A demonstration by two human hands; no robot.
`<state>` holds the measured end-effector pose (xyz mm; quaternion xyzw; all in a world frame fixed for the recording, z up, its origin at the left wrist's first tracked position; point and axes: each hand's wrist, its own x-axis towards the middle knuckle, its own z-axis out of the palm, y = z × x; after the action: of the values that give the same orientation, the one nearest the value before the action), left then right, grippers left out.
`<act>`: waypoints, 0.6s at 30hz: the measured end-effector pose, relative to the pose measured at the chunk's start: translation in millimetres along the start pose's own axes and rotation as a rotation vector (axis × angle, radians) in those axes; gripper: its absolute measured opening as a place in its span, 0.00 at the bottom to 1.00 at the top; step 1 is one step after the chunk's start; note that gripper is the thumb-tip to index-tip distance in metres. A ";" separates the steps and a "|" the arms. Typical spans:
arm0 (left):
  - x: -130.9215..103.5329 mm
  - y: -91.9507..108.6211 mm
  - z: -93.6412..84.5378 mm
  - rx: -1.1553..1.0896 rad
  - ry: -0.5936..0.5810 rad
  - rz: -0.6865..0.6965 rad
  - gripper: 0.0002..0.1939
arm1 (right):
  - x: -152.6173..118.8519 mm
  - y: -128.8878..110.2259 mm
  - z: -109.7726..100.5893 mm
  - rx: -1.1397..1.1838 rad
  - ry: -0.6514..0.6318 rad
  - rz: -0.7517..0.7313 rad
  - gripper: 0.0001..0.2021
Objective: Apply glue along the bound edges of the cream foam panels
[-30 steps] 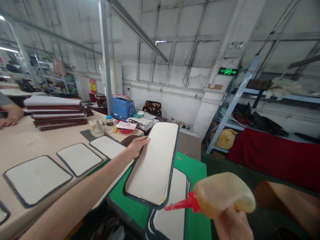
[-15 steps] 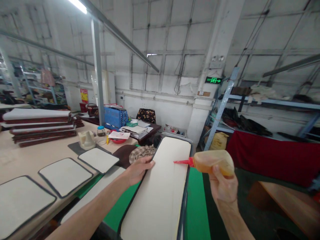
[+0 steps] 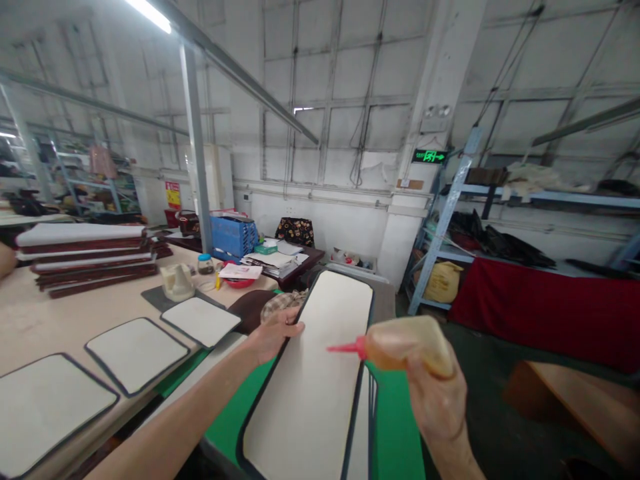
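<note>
Bottle (image 3: 407,343) with a red nozzle (image 3: 347,347) is resting in the right hand (image 3: 436,397), whose grip is clasping it, the tip pointing left across the white panel (image 3: 315,373); whether it is touching, I cannot tell. The left hand (image 3: 275,330) is pinching the panel's left edge, thumb on top, holding it over the green surface (image 3: 397,420). Smaller dark-edged panels (image 3: 137,353) are lying along the pale surface (image 3: 30,317), near a layered stack (image 3: 95,259).
</note>
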<state>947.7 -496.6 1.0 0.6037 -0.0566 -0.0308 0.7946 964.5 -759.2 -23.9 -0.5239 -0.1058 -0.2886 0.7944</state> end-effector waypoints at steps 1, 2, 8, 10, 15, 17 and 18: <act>-1.2 -0.8 2.6 0.001 -0.033 -0.002 0.27 | 18.4 -2.9 8.3 0.056 0.057 -0.022 0.29; -2.4 -1.4 5.3 -0.003 -0.063 0.001 0.27 | 35.3 -4.5 15.6 0.079 0.067 -0.026 0.28; -5.4 3.6 8.7 -0.035 -0.064 0.041 0.27 | 25.2 14.9 16.5 0.047 0.011 0.011 0.29; -6.5 8.4 4.9 -0.037 -0.017 0.059 0.29 | -8.3 21.9 5.6 -0.024 -0.109 0.058 0.28; -15.5 15.0 1.2 -0.018 0.005 0.067 0.30 | -12.6 8.4 6.2 -0.066 -0.138 -0.012 0.29; -19.7 14.5 3.4 -0.017 -0.014 0.034 0.29 | 16.0 -0.8 14.8 0.046 0.030 -0.058 0.29; -21.3 14.0 4.5 -0.021 -0.023 0.028 0.29 | 27.9 -3.0 17.6 0.091 0.073 -0.060 0.28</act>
<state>925.7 -494.6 14.5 0.5942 -0.0737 -0.0274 0.8005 987.8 -754.0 -1.0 -0.4729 -0.1055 -0.3263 0.8117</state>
